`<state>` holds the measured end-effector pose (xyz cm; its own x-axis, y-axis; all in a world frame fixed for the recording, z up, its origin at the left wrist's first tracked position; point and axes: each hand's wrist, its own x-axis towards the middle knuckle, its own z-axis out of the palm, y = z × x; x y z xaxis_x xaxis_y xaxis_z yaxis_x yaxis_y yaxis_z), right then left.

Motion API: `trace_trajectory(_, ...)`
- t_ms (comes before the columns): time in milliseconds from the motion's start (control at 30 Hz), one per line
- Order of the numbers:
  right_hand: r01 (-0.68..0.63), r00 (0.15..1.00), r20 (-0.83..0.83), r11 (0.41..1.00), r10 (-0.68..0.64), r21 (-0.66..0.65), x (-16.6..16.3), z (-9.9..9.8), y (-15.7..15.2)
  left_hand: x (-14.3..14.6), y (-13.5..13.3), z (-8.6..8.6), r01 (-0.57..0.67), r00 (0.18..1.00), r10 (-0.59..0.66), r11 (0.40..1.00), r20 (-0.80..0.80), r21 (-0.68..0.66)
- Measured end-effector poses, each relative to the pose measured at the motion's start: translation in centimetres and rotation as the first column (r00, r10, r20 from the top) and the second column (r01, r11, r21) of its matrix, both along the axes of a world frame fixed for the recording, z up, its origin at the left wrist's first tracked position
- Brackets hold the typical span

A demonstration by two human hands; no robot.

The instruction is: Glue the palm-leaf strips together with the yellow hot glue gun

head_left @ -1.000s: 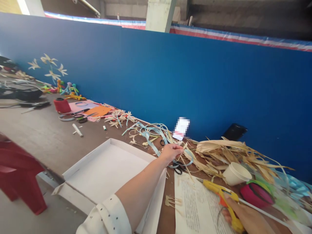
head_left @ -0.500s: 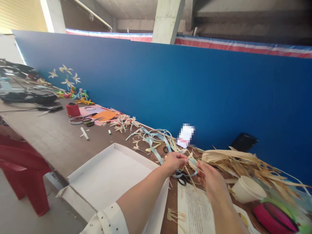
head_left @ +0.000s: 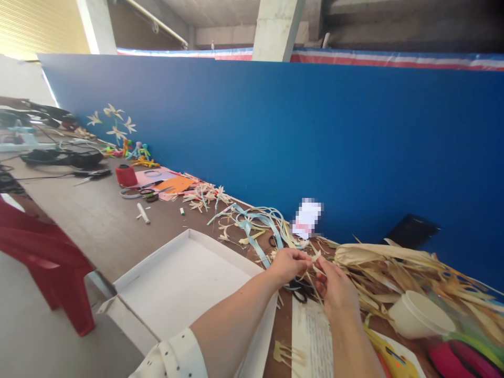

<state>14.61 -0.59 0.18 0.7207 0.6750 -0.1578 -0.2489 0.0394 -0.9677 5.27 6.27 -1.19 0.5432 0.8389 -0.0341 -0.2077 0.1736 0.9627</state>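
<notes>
Both hands meet just above the black scissors (head_left: 299, 288), which lie on the table (head_left: 98, 226); the left hand (head_left: 289, 264) and right hand (head_left: 333, 287) are drawn together, fingertips pinched on one small pale husk piece (head_left: 315, 257) held between them, clear of the table; its exact shape is too small to tell. To work the piece well, I judge that the pinch should stay light and close to its middle, since dry husk of this kind probably splits along its grain if bent sharply; folding or twisting in small turns looks safer than one hard pull.

Just right of the scissors lies the pile of dried husks (head_left: 389, 265); beyond the scissors, toward the blue board (head_left: 315, 131), pale blue strips (head_left: 252, 220) are tangled; left of the scissors sits the white box lid (head_left: 177, 278); right of the scissors, past the printed sheet (head_left: 315, 336), stand a white paper cup (head_left: 419, 314) and a yellow glue gun (head_left: 389, 357); the glue gun lies near the right wrist, so the forearm may brush it.
</notes>
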Motion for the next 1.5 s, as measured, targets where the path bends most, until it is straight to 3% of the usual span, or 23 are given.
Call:
trace_trajectory(533, 0.029, 0.999, 0.025, 0.999, -0.029, -0.02, 0.3, 0.2, -0.1, -0.3, 0.1, -0.2, 0.04, 0.998, -0.033, 0.992, -0.059, 0.122)
trace_trajectory(1500, -0.036, 0.999, 0.017, 0.998, 0.035, 0.06, 0.5, -0.4, 0.1, -0.6, 0.0, 0.5, 0.01, 0.993, 0.006, 0.99, -0.118, 0.14)
